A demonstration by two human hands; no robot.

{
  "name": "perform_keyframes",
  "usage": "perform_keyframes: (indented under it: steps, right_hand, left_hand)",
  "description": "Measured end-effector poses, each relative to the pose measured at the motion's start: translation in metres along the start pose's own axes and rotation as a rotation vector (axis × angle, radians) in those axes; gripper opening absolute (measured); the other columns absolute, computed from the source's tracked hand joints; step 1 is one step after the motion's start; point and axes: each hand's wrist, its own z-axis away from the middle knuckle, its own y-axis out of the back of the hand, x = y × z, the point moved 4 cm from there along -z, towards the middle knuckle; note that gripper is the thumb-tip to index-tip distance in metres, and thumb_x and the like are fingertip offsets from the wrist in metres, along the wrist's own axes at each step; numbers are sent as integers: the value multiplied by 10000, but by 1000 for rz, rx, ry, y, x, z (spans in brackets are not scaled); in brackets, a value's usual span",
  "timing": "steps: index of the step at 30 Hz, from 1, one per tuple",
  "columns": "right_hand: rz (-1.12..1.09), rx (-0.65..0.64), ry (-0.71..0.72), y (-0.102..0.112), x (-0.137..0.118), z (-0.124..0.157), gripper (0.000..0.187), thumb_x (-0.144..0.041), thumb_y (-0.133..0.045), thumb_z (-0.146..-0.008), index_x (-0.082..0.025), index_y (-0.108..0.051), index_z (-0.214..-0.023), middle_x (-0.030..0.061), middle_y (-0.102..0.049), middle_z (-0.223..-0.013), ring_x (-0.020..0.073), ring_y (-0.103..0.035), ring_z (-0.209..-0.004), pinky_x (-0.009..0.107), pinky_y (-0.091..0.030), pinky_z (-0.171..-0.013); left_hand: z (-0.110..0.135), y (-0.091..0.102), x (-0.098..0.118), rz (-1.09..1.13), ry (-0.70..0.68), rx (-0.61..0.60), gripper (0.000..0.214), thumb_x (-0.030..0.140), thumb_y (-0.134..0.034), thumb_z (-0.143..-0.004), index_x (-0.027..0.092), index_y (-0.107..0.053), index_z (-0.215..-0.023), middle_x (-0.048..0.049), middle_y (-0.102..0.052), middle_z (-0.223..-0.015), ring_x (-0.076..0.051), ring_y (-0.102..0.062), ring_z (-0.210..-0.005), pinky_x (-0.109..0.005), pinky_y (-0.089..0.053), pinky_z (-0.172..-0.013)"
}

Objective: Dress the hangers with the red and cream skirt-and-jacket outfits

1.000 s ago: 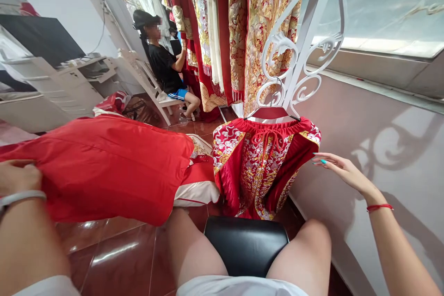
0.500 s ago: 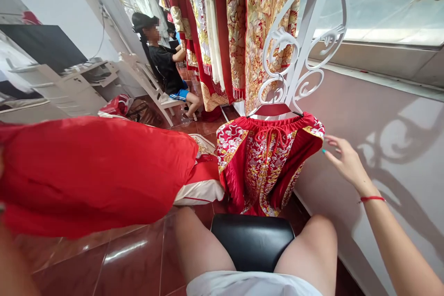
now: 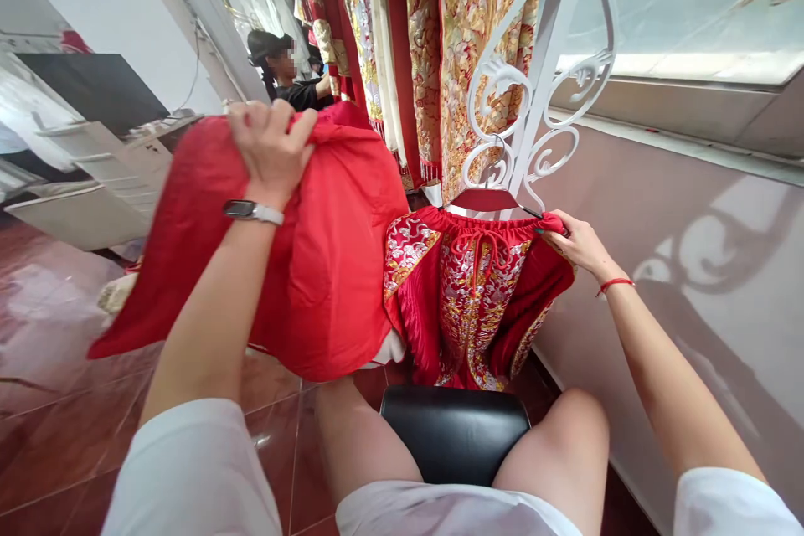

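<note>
My left hand (image 3: 271, 146) is raised in front of me, fingers closed on the top edge of a plain red cloth (image 3: 327, 268) that hangs down from it. My right hand (image 3: 574, 241) is pinched on the right corner of a red embroidered skirt (image 3: 477, 293), which hangs on a hanger (image 3: 487, 201) from a white scrolled metal rack (image 3: 533, 109). I sit on a black stool (image 3: 456, 440) with my knees on either side of it.
Red and gold embroidered garments (image 3: 465, 42) hang behind the rack. A person in black (image 3: 295, 84) sits further back. A white desk with a dark screen (image 3: 94, 92) is at the left. A pale wall (image 3: 691, 268) and window are at the right. Red tiled floor (image 3: 50, 327) lies below.
My left hand has lifted the plain red cloth from low on the left up in front of me. My right hand has moved from open near the skirt to gripping its corner.
</note>
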Motion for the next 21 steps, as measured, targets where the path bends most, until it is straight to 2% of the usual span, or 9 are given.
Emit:
perform_keyframes:
  steps: [3, 6, 9, 11, 13, 15, 17, 19, 21]
  right_hand:
    - [-46, -46, 32, 5, -5, 3, 339, -523, -531, -878, -205, -630, -939, 6, -611, -716, 159, -478, -633, 282, -390, -642]
    - [-88, -102, 60, 14, -8, 2, 416, -609, -549, -870, -199, -617, -890, 14, -617, -742, 163, -486, -658, 283, -398, -649]
    - [-124, -156, 68, 23, -9, 1, 497, -693, -582, -839, -199, -620, -873, 22, -630, -765, 168, -487, -668, 287, -413, -639]
    - [-150, -184, 64, 27, -10, 1, 535, -732, -592, -822, -201, -626, -878, 30, -647, -798, 178, -505, -691, 291, -430, -649]
    - [-170, -202, 59, 29, -10, 1, 557, -755, -595, -811, -203, -630, -883, 38, -661, -836, 190, -526, -729, 296, -444, -669]
    - [-184, -220, 58, 31, -10, 0, 571, -769, -600, -799, -205, -630, -883, 39, -662, -847, 197, -533, -751, 297, -450, -677]
    - [-199, -250, 53, 33, -11, -2, 590, -788, -602, -784, -205, -623, -871, 36, -653, -830, 197, -531, -746, 299, -454, -674]
    - [-214, -294, 51, 36, -11, -4, 606, -803, -604, -770, -204, -618, -863, 37, -654, -829, 200, -539, -748, 303, -464, -682]
    - [-223, -335, 48, 38, -11, -4, 602, -797, -613, -770, -202, -613, -859, 38, -656, -846, 200, -545, -760, 303, -468, -697]
  left_hand:
    - [-14, -22, 40, 87, -85, -37, 423, 273, -438, -1017, 122, -468, -1410, -84, -507, -1431, -250, -398, -1291, -547, -286, -1142]
    - [-22, -33, 73, 194, -55, -91, 402, 221, -443, -1018, 85, -444, -1397, -87, -508, -1443, -245, -393, -1342, -531, -265, -1179]
    - [-25, -38, 96, 210, -19, -131, 425, 213, -476, -992, 66, -469, -1391, -139, -550, -1413, -284, -480, -1329, -503, -359, -1132]
    - [-22, -45, 99, 205, 61, -193, 412, 212, -536, -942, 46, -551, -1320, -201, -597, -1346, -331, -575, -1246, -490, -445, -1050]
    - [-14, -60, 96, 279, 137, -339, 302, 205, -593, -884, 60, -664, -1140, -208, -670, -1213, -333, -650, -1136, -453, -495, -987]
    - [-3, -79, 92, 422, 164, -530, 153, 196, -611, -851, 104, -711, -921, -146, -729, -1034, -284, -691, -1016, -379, -525, -930]
    - [11, -96, 88, 559, 181, -681, 148, 199, -587, -856, 121, -699, -800, -76, -736, -867, -223, -697, -862, -314, -545, -821]
    - [21, -105, 89, 653, 186, -700, 169, 204, -580, -856, 113, -692, -768, -26, -724, -756, -168, -668, -722, -269, -541, -707]
    - [26, -106, 95, 700, 153, -575, 110, 188, -626, -811, 114, -698, -772, 16, -720, -709, -123, -639, -655, -228, -530, -659]
